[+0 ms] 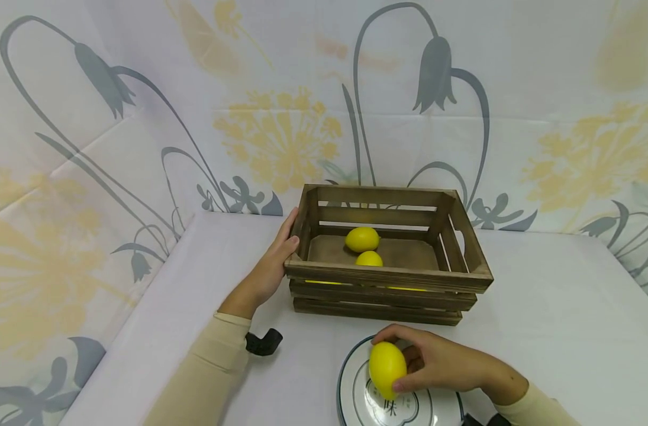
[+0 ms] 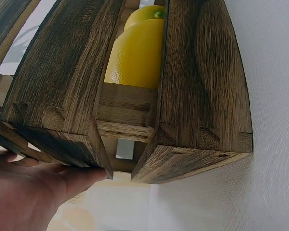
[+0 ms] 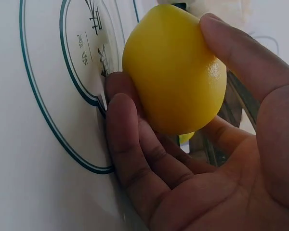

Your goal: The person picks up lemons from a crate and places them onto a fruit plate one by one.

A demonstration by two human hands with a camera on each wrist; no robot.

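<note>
A yellow lemon (image 1: 387,368) is pinched between the thumb and fingers of my right hand (image 1: 443,361), over a white plate (image 1: 350,387) with blue rings and dark characters. In the right wrist view the lemon (image 3: 173,72) fills the grasp, and some fingers lie against the plate (image 3: 43,159). My left hand (image 1: 270,263) rests against the left end of a brown slatted wooden crate (image 1: 390,278); the left wrist view shows its fingers along the crate's slats (image 2: 62,72). Inside the crate lie a lemon (image 1: 362,239) and another lemon (image 1: 369,258), partly hidden by the front slat.
The crate stands behind the plate on a white-covered table (image 1: 547,307). A cloth backdrop (image 1: 313,77) printed with grey and yellow flowers hangs behind and on the left. Yellow shows through the crate's front gaps. A black strap piece (image 1: 264,342) sits at the left wrist.
</note>
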